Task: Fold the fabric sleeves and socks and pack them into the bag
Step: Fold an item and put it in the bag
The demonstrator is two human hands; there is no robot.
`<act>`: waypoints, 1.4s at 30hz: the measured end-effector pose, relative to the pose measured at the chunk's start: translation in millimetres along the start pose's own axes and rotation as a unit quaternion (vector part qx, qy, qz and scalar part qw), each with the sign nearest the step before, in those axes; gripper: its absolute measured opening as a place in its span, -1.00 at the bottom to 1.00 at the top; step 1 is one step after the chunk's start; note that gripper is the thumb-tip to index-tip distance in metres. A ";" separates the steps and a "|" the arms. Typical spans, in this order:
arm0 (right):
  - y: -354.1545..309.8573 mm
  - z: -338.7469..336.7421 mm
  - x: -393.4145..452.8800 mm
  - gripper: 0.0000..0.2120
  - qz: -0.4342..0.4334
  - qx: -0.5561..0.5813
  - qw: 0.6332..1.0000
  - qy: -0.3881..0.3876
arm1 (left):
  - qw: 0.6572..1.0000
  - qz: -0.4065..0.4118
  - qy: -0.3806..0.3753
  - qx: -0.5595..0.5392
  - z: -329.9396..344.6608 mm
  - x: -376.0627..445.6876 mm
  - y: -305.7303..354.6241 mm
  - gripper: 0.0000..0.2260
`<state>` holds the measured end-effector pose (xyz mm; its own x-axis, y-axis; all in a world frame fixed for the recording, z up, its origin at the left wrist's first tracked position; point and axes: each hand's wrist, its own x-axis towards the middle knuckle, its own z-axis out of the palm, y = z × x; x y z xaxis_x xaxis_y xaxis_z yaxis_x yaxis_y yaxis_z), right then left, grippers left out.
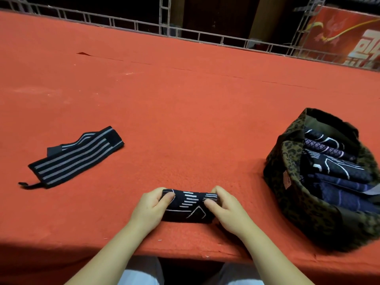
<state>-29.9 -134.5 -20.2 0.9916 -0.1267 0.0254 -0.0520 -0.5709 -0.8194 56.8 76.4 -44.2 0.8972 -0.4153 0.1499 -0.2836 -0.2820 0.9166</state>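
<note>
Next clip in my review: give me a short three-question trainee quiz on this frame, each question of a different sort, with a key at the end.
1. True or false: both hands grip the folded black piece at the table's near edge.
2. Multiple choice: where does the striped black-and-grey strap lie? A) inside the bag B) on the table, on the person's left C) under the right hand
3. Fill in: the leopard-print bag stands on the person's ____ side, open, with folded dark fabrics inside.

Key: 1 true, the left hand and right hand hold its two ends; 2 B; 3 right.
</note>
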 end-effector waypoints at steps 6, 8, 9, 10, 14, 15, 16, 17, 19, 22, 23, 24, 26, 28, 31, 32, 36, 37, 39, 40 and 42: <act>-1.7 18.7 6.2 -0.84 0.080 -0.050 0.988 0.122 | 0.994 -0.052 0.065 0.066 5.8 -2.8 4.2 -0.90; -0.4 21.2 12.1 -0.76 0.120 -0.127 0.974 0.141 | 0.982 -0.058 0.050 0.174 3.9 -0.2 6.4 -0.77; 0.2 22.4 15.1 -0.73 0.135 -0.182 0.964 0.136 | 0.962 -0.045 0.036 0.266 3.1 1.0 5.9 -0.71; -0.1 23.9 16.9 -0.71 0.143 -0.237 0.952 0.127 | 0.940 -0.041 0.013 0.338 1.3 2.1 6.9 -0.68; 0.7 28.2 18.2 -0.61 0.137 -0.337 0.926 0.103 | 0.931 -0.146 -0.106 0.318 -10.3 11.8 11.7 -0.59; 1.9 27.5 17.4 -0.60 0.139 -0.336 0.927 0.096 | 0.929 -0.163 -0.134 0.303 -12.3 14.7 12.9 -0.58; 3.0 26.7 15.9 -0.60 0.141 -0.332 0.929 0.085 | 0.925 -0.174 -0.153 0.300 -13.7 16.8 14.8 -0.58; 3.6 26.3 14.4 -0.61 0.141 -0.325 0.932 0.075 | 0.924 -0.173 -0.165 0.299 -14.4 16.8 17.1 -0.58; 2.2 29.2 8.9 -0.63 0.131 -0.316 0.937 0.066 | 0.930 -0.164 -0.172 0.280 -11.9 13.5 22.3 -0.61; -6.0 41.0 1.7 -0.66 0.104 -0.334 0.933 0.089 | 0.945 -0.146 -0.173 0.236 -2.5 7.1 26.0 -0.65; -8.7 44.2 1.5 -0.68 0.101 -0.333 0.933 0.097 | 0.945 -0.140 -0.174 0.237 -0.3 6.5 25.8 -0.66; -10.6 46.2 1.3 -0.69 0.103 -0.323 0.936 0.099 | 0.945 -0.135 -0.178 0.237 0.8 7.0 25.3 -0.67; -13.1 39.1 -0.3 -0.70 0.124 -0.263 0.954 0.080 | 0.952 -0.116 -0.192 0.208 4.8 12.0 28.8 -0.74; -14.8 19.8 -4.9 -0.75 0.147 -0.128 0.978 0.071 | 0.964 -0.094 -0.197 0.149 13.3 19.5 40.9 -0.74; -20.3 -23.7 -18.1 -0.86 0.119 0.002 0.983 0.143 | 0.982 -0.060 -0.170 0.050 33.9 34.6 75.6 -0.60; -22.9 -40.3 -22.4 -0.88 0.105 0.016 0.978 0.178 | 0.985 -0.051 -0.162 0.015 43.3 40.8 88.5 -0.55; -28.5 -105.3 -41.9 -0.69 0.062 0.026 0.949 0.307 | 0.982 -0.006 -0.154 -0.108 88.8 57.0 144.6 -0.58; -27.9 -119.9 -48.2 -0.67 0.062 0.027 0.943 0.325 | 0.980 0.003 -0.158 -0.124 101.8 59.7 157.5 -0.58; -26.7 -148.2 -63.6 -0.69 0.059 0.035 0.935 0.349 | 0.969 0.000 -0.177 -0.170 127.5 64.3 180.9 -0.57; -26.3 -164.0 -69.4 -0.72 0.059 0.031 0.932 0.357 | 0.959 -0.015 -0.187 -0.212 138.7 67.6 191.2 -0.58; -23.6 -197.8 -70.0 -0.75 0.059 0.047 0.924 0.374 | 0.927 -0.061 -0.189 -0.318 153.5 77.1 209.7 -0.64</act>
<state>-121.5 -272.6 110.6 0.6190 -0.7285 0.2934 -0.1091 -0.4498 -0.8865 14.6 -147.5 102.6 0.6932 -0.7207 0.0003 0.1761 0.1697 0.9696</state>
